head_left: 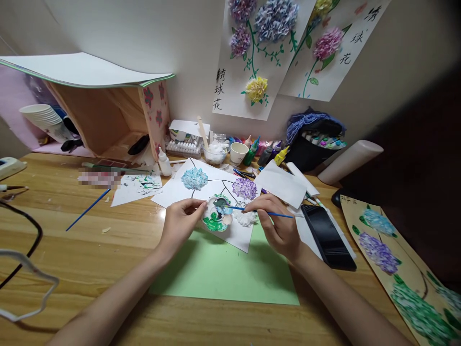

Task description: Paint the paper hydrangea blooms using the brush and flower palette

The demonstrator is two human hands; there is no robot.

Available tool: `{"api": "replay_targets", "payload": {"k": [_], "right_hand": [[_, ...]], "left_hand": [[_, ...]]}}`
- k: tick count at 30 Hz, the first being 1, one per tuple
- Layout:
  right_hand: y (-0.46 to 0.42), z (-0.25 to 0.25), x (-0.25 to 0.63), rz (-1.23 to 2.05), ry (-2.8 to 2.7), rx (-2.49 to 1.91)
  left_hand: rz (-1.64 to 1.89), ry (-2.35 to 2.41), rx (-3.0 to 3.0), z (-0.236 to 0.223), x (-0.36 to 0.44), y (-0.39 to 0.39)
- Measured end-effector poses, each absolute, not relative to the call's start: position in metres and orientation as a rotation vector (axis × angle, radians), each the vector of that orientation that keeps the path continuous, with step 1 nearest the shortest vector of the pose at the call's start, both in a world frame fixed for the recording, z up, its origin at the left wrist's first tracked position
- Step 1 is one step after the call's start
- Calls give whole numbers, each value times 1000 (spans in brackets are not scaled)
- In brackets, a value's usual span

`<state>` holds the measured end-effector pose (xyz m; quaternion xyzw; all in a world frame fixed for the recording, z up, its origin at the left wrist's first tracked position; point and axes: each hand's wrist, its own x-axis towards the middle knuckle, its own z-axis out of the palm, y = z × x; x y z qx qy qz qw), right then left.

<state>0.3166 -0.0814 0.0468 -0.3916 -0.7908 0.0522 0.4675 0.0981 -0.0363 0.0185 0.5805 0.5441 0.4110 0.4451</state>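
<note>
My left hand (186, 218) pinches the left rim of a small round paint palette (218, 213), its wells smeared with green, dark grey and white paint. In my right hand (275, 226) is a thin blue paintbrush (277, 214), and its tip touches the palette's upper wells. Below the palette lies a white sheet (237, 238) with a raised light-blue flower (194, 179), a purple flower (244, 188) and dark painted stems. A white fluffy clump (245, 218) shows at the palette's right. Part of the painting is hidden by the palette and my hands.
A green sheet (223, 278) lies under the painting. To the right are a phone (329, 235) and a finished flower picture (382, 250). Paint bottles (252, 151), a paper cup (238, 153) and a black pen bag (313, 144) line the wall. Another blue brush (88, 210) lies left.
</note>
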Motion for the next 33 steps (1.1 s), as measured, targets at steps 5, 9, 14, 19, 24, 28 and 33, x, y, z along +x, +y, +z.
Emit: {"api": "replay_targets", "payload": {"k": [5, 9, 14, 19, 24, 28, 33], "right_hand": [[-81, 51, 322, 127, -1889, -960], [-79, 58, 333, 119, -1753, -1056], [-74, 56, 339, 153, -1797, -1127], [-69, 46, 335, 119, -1957, -1058], [-65, 39, 333, 112, -2007, -1026], [-64, 37, 333, 100, -2017, -1051], [-64, 36, 332, 92, -2025, -1059]], "left_hand": [[1017, 1347, 1459, 20, 98, -36], [1011, 1376, 1449, 19, 96, -35], [1014, 1413, 1460, 18, 95, -33], [1008, 1418, 1498, 17, 96, -32], [1025, 1408, 1491, 18, 96, -32], [1030, 1412, 1482, 19, 96, -33], [1017, 1427, 1488, 18, 96, -33]]}}
